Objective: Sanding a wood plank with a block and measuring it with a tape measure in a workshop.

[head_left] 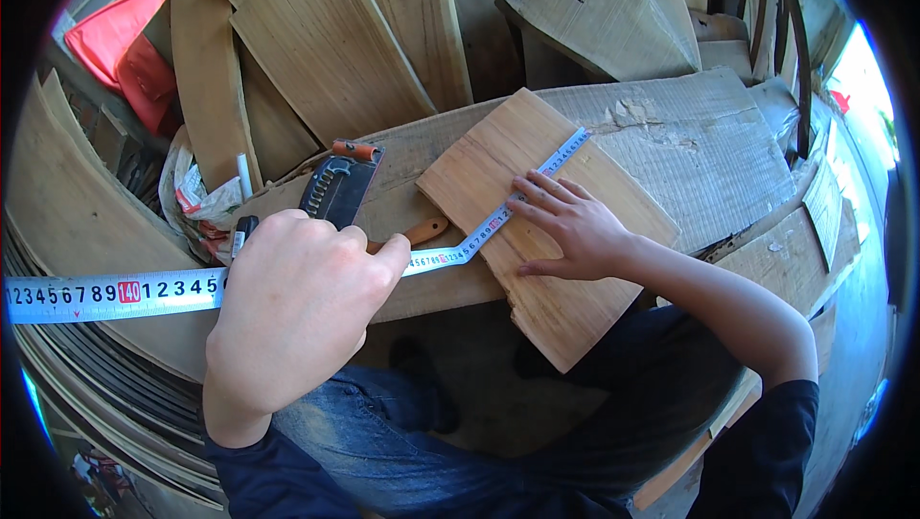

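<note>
A square-cut wooden board [508,145] with a chipped near edge rests at an angle on a rough plank. Across it runs the white blade of a tape measure [484,230], its end by the board's far right edge. My right hand [580,231] lies flat on the board, fingers spread, fingertips touching the blade. My left hand [302,294] is closed around the tape, left of the board; the blade bends at the board's edge and continues out to the left. Beside the left hand are a wooden handle [426,230] and a black tool [343,184] with a ridged side and orange end.
The rough plank [671,126] spans the space before my knees. Several boards [331,40] lean behind it. A red plastic piece [125,49] and a crumpled bag [206,188] are at the left, above stacked curved strips [115,375]. More wood lies at the right.
</note>
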Motion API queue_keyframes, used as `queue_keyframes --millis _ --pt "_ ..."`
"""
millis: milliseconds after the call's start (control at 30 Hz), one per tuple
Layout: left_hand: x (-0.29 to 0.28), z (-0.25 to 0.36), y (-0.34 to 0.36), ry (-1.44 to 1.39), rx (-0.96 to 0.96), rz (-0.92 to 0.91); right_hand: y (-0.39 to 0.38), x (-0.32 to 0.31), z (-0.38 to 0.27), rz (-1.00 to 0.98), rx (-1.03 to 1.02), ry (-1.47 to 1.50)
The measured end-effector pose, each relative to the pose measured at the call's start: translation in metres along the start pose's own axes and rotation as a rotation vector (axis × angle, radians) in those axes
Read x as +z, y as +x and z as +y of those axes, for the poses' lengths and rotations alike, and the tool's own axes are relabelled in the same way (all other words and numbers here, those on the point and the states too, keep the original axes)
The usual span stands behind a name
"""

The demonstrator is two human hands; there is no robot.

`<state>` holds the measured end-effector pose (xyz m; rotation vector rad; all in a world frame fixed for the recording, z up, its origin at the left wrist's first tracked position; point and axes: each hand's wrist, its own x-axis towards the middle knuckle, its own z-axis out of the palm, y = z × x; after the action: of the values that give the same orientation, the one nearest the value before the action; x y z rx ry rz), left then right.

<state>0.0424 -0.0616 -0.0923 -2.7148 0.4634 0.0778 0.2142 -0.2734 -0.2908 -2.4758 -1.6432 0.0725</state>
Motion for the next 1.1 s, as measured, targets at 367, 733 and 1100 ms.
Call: queue_keyframes --millis 367,733,1100 --pt "-0.0003 0.0004 -0.0003 -0.009 0.001 -0.009 -0.0007 0.0005 0.0014 0.012 -0.012 -0.001" --pt "-0.0047 -0.0005 0.0022 -0.016 0.035 -0.019 -0.0008 0.0008 0.0026 0.030 -0.017 0.023" --pt "-0.0008 0.0010 -0.0001 -0.005 0.001 -0.016 -0.0012 0.0011 0.0014 0.032 -0.016 0.017"
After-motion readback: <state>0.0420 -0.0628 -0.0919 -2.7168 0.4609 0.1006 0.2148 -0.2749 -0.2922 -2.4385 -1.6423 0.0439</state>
